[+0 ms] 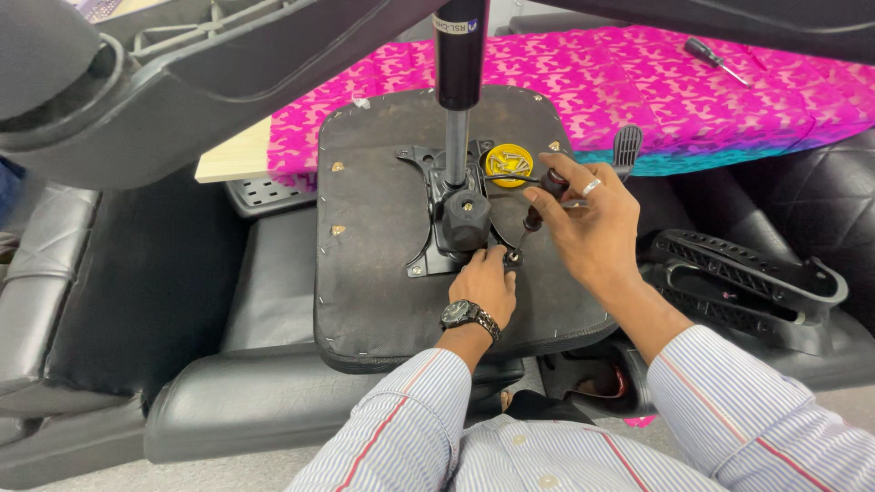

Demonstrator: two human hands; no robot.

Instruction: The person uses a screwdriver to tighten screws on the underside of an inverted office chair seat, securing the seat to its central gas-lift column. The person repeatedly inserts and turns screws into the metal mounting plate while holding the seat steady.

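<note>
Centrally, right hand (592, 223) gripping screwdriver (540, 202), left hand (486, 282) steadying tip on seat plate (428, 232)

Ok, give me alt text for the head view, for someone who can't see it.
Right hand holds a screwdriver tip-down at a corner of the black metal mechanism on an upturned chair seat, while the left hand steadies the tip. A gas cylinder rises from the mechanism; a yellow dish of screws sits behind, before a pink cloth.
</note>
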